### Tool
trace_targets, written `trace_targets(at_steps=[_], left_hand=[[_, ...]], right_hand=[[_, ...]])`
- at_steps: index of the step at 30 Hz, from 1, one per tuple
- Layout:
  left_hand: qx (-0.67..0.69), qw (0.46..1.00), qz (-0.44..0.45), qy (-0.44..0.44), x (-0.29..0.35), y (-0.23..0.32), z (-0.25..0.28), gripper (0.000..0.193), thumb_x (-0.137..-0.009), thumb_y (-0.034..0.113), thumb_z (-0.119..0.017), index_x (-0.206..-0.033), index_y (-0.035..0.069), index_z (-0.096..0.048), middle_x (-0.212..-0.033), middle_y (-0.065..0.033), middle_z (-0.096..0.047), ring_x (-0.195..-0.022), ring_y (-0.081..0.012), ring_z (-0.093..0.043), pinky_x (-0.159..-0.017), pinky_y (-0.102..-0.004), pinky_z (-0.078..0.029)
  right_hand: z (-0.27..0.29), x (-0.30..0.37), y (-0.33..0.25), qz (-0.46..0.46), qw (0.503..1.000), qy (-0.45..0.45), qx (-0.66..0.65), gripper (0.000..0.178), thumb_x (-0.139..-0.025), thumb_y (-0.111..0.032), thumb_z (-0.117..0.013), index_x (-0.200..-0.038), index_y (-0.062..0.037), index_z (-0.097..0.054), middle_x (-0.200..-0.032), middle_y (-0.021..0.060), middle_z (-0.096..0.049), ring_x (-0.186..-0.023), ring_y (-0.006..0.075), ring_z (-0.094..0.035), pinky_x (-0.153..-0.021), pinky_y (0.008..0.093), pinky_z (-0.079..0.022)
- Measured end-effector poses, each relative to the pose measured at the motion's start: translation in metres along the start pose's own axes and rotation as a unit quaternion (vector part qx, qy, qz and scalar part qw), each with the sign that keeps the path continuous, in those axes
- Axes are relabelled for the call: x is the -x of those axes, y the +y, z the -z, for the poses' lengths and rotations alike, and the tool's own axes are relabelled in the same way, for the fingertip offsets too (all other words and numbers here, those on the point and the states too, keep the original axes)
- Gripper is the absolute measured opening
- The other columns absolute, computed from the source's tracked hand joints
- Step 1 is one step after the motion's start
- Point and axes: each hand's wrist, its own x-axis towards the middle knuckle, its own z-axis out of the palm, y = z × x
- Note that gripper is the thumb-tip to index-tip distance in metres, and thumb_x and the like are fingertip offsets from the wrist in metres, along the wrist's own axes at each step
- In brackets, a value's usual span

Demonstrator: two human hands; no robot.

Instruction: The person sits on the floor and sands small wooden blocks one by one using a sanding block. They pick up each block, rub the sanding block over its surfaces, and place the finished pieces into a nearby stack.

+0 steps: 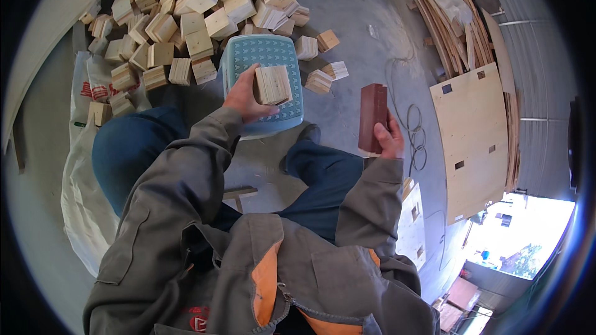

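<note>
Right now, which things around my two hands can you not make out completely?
In the head view:
Square, layered plywood block: its underside faces away, so contact with the light-blue plastic stool is unclear.
Left hand: some fingers are hidden behind that block.
Right hand: some fingers are hidden behind the reddish-brown oblong block, whose far side faces away.
Heap of pale wooden blocks: cut off by the upper edge.
</note>
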Motion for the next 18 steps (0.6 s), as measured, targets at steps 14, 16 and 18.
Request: trace_targets(at_steps=[14, 16, 18], left_hand=[[-0.039, 0.996, -0.08, -0.01, -0.004, -0.015, 0.004, 0.095, -0.078, 0.026, -0.094, -0.155, 0.008, -0.043, -0.153, -0.0204, -0.05, -0.145, -0.0332, -0.05, -0.114, -0.0457, -0.05], [-0.076, 0.993, -0.093, -0.014, -0.001, -0.002, -0.002, 0.097, -0.075, 0.024, -0.095, -0.155, 0.01, -0.043, -0.153, -0.0202, -0.049, -0.145, -0.0339, -0.05, -0.114, -0.0467, -0.05], [-0.025, 0.999, -0.012, -0.021, 0.005, 0.007, -0.007, 0.096, -0.069, 0.024, -0.098, -0.15, 0.011, -0.048, -0.154, -0.0208, -0.043, -0.143, -0.0367, -0.05, -0.118, -0.0481, -0.046]], right_hand=[[-0.01, -0.011, 0.011, -0.02, 0.999, -0.001, -0.038, 0.073, -0.094, -0.011, -0.078, -0.159, 0.0041, -0.048, -0.144, 0.0175, -0.065, -0.123, 0.0182, -0.064, -0.106, 0.0326, -0.052], [-0.008, -0.007, 0.008, -0.023, 0.999, 0.007, -0.032, 0.073, -0.094, -0.011, -0.079, -0.158, 0.0046, -0.048, -0.143, 0.0173, -0.066, -0.123, 0.0183, -0.064, -0.105, 0.0325, -0.052], [-0.012, -0.004, 0.003, -0.023, 1.0, 0.004, -0.011, 0.072, -0.094, -0.012, -0.079, -0.158, 0.004, -0.049, -0.141, 0.0165, -0.067, -0.122, 0.0181, -0.065, -0.105, 0.0323, -0.052]])
